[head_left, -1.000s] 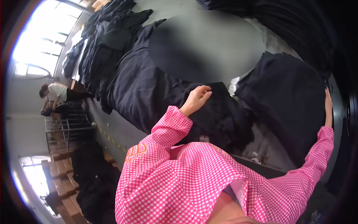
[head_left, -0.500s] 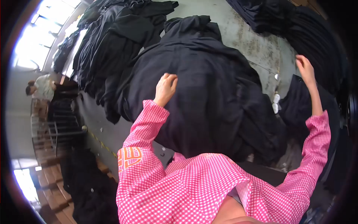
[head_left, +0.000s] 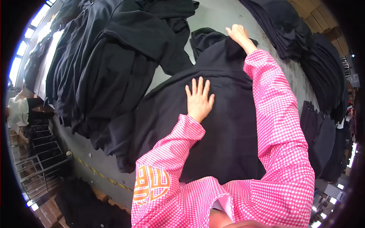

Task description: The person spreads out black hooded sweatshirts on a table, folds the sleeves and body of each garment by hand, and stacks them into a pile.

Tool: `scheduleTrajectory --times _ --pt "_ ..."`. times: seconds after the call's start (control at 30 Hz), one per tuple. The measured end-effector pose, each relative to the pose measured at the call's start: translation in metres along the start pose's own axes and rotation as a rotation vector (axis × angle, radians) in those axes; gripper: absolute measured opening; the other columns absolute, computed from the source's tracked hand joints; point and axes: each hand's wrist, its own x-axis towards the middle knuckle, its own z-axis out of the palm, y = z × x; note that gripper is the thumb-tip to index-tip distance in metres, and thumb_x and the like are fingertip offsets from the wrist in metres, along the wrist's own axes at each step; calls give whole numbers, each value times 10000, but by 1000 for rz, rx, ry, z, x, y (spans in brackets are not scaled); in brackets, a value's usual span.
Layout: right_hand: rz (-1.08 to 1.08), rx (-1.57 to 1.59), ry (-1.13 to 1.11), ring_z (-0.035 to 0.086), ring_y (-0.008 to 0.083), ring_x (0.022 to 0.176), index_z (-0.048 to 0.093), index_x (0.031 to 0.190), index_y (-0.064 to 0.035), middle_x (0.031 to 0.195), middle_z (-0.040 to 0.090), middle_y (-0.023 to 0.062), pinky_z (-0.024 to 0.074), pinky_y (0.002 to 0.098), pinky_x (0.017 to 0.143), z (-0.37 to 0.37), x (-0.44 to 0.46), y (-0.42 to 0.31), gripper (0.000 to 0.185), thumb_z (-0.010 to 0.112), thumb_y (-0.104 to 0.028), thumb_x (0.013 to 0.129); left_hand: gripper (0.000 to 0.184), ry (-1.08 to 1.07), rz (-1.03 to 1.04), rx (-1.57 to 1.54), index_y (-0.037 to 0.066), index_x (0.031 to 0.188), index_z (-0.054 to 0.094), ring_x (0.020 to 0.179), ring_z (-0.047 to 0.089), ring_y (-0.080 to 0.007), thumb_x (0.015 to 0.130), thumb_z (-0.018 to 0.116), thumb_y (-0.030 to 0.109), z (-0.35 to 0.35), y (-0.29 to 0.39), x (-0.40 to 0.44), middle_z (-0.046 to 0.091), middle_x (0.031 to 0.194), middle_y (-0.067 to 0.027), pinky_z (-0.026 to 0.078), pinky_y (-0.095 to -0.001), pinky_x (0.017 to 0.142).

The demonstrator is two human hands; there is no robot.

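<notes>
A black hoodie (head_left: 228, 140) lies spread out on the table in front of me, its hood (head_left: 209, 40) at the far end. My left hand (head_left: 199, 102) rests flat on the upper body of the garment, fingers spread. At the far edge of the hood is my right hand (head_left: 238, 34), its fingers curled in on the dark cloth. The fingertips are partly hidden there. Pink checked sleeves cover both arms.
A heap of black garments (head_left: 99, 64) lies to the left, touching the hoodie. More stacked black garments (head_left: 289, 30) line the right side. Yellow-black tape (head_left: 100, 174) marks the table's left edge. Another person (head_left: 18, 112) is at the far left. Cardboard boxes (head_left: 313, 15) stand at the upper right.
My right hand has moved left, from the right side to the hood. My left hand has gone from loosely curled to flat on the cloth. The hoodie lies flatter, and the view has shifted.
</notes>
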Motion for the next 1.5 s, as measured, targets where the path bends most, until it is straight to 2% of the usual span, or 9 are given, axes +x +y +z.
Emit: scheduleTrajectory --times 0.3,0.43,0.5,0.6,0.77,0.93,1.1,1.37,1.5 --pt "322 -55 -304 630 294 929 647 1017 28 1011 644 194 500 354 764 47 41 79 395 641 -247 732 622 -146 -41 -119 82 1391 361 1365 209 -380 845 523 330 -4 12 -5 255 1482 -146 175 -553 1069" --pt "-42 1480 60 545 149 859 575 1060 23 1008 599 86 421 250 805 -60 -15 52 236 539 -82 852 616 -180 -21 -91 68 1391 355 1372 186 -377 856 496 339 -2 11 -7 231 1496 -124 152 -565 1076" --pt "-175 1544 39 520 131 895 537 1122 18 1059 582 63 394 237 828 -102 -87 16 252 470 -6 880 616 -184 -16 -85 70 1392 354 1370 191 -378 856 496 338 -3 9 -7 244 1491 -123 153 -566 1076" --pt "-183 1235 -209 523 144 842 575 1031 -7 961 592 52 410 251 792 -119 -188 41 234 540 8 800 615 -164 -27 -63 77 1397 348 1364 207 -382 857 496 334 -6 6 -7 282 1475 -119 157 -571 1074" --pt "-664 473 -499 542 246 862 573 894 -43 927 569 71 407 318 790 -94 -278 50 214 582 -10 682 605 -177 137 0 95 1393 359 1352 227 -402 863 474 364 15 -25 -13 342 1444 -119 169 -574 1071" --pt "-354 138 -516 528 250 985 556 988 -56 1049 558 74 394 321 847 -53 -320 93 277 605 -59 715 572 -218 183 138 99 1351 398 1251 305 -372 854 471 372 12 -34 -2 386 1387 -123 215 -549 1043" --pt "-669 260 183 519 259 913 541 895 -61 1021 535 72 419 331 779 -45 -313 7 182 584 -75 719 535 -288 198 259 103 1299 446 1126 402 -336 843 469 381 10 -43 9 441 1317 -127 274 -518 1008" --pt "-636 478 42 532 240 807 558 855 -70 935 568 47 438 305 707 -51 -313 53 208 594 -33 654 410 -388 129 85 104 1165 521 928 486 -305 799 540 287 -4 -72 24 511 1126 -140 388 -427 853" --pt "-752 312 -131 525 223 801 558 862 -74 939 565 49 435 308 708 -50 -347 58 205 576 -6 669 370 -82 75 -215 50 1080 514 926 479 -317 735 600 152 -17 -82 30 487 1051 -151 400 -371 799"
